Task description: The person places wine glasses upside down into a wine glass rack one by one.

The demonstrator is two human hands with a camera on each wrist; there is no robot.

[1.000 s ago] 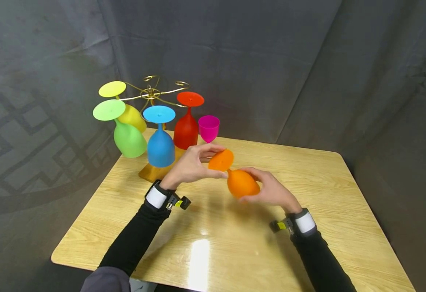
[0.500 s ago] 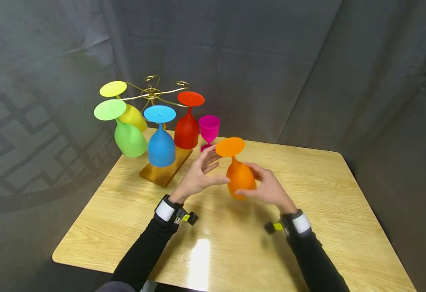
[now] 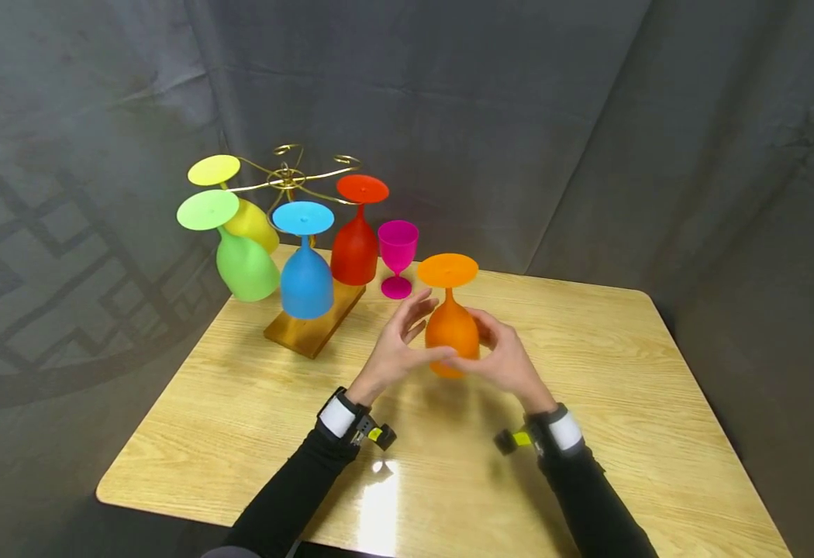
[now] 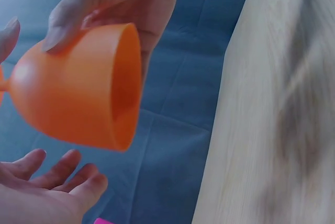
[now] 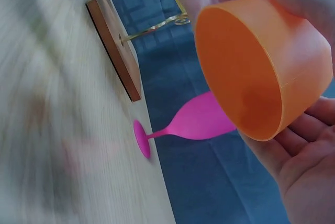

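An orange goblet [image 3: 451, 329] is held upside down above the table, its round foot on top. My right hand [image 3: 508, 363] grips its bowl between thumb and fingers; in the left wrist view that thumb presses the orange bowl [image 4: 78, 88]. On the goblet's left side my left hand [image 3: 400, 353] has its fingers spread and relaxed around the bowl, and the left wrist view shows a gap between these fingers and the bowl. The bowl's mouth faces down toward the table, as the right wrist view of the bowl [image 5: 241, 72] shows.
A gold wire rack [image 3: 287, 180] on a wooden base [image 3: 309, 329] stands at the left, with red [image 3: 355, 252], blue [image 3: 307, 283], green [image 3: 246, 267] and yellow [image 3: 253, 225] goblets hanging upside down. Upright beside it stands a magenta goblet [image 3: 398, 246]. Grey cloth surrounds the table [image 3: 574, 372].
The orange goblet has turned from tilted to nearly vertical. My left hand has let go of its foot and moved down beside the bowl; my right hand has shifted slightly left.
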